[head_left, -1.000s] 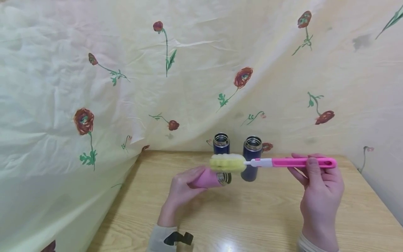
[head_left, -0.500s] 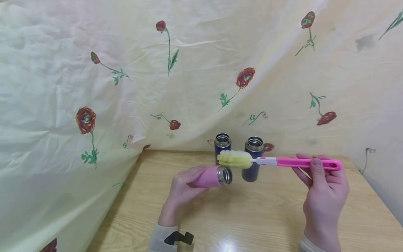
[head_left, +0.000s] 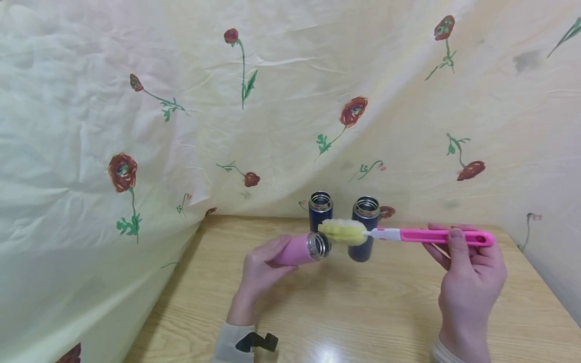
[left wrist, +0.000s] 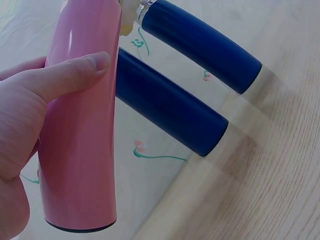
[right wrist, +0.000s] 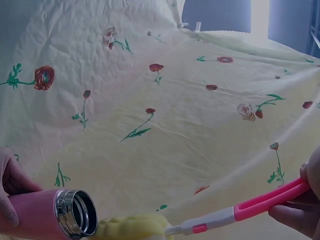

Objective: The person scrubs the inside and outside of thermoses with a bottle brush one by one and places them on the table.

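My left hand [head_left: 263, 267] grips a pink thermos bottle [head_left: 294, 250], tilted with its bare steel mouth toward the right. In the left wrist view the thumb lies across the pink bottle [left wrist: 80, 150]. My right hand [head_left: 469, 272] holds a bottle brush [head_left: 422, 235] by its pink handle, level, thumb on top. The brush's yellow and white sponge head [head_left: 343, 232] points left, its tip right at the mouth of the pink bottle. In the right wrist view the sponge [right wrist: 132, 227] sits beside the steel rim [right wrist: 77, 214].
Two dark blue thermos bottles, one on the left [head_left: 320, 209] and one on the right [head_left: 364, 222], stand uncapped toward the back of the wooden table [head_left: 363, 312]. A flower-printed cloth [head_left: 281, 141] hangs behind and along the left side.
The brush has shifted right, its sponge moving from over the pink bottle to beside its mouth. The pink bottle's mouth has risen slightly. Both hands keep their hold.
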Demonstrator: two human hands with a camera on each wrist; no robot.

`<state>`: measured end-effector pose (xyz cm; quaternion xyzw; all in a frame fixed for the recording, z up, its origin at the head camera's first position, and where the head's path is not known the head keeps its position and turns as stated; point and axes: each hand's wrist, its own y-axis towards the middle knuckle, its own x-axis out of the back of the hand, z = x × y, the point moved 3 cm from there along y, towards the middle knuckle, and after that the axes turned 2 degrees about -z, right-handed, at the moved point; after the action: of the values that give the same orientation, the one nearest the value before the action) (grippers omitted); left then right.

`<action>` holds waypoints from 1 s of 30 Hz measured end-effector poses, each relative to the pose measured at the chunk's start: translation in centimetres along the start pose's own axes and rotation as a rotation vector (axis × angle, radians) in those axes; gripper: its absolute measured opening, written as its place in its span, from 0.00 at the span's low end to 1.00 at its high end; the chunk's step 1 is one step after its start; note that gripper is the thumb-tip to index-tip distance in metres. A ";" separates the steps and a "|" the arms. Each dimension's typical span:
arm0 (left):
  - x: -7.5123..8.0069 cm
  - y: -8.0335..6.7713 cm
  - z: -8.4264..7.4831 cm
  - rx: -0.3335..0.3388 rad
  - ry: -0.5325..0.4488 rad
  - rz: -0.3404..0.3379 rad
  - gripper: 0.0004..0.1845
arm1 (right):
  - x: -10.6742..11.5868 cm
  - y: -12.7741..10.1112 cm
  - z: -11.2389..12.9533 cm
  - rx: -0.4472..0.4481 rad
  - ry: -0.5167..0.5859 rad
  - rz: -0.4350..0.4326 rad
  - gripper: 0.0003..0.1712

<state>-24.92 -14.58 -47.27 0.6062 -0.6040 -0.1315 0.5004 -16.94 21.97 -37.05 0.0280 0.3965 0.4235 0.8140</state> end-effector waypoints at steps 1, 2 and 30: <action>0.0 0.0 0.0 0.001 -0.003 -0.002 0.38 | 0.0 0.0 0.0 0.001 -0.005 0.000 0.17; 0.0 0.0 0.1 0.005 -0.004 -0.003 0.38 | 0.0 0.0 0.0 -0.001 -0.012 0.000 0.17; -0.2 -0.1 0.3 0.046 0.090 -0.066 0.39 | -0.1 -0.6 0.7 -0.049 -0.187 0.059 0.15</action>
<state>-25.14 -14.52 -47.56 0.6424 -0.5634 -0.1065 0.5085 -16.12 21.69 -36.75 0.0591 0.3073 0.4526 0.8350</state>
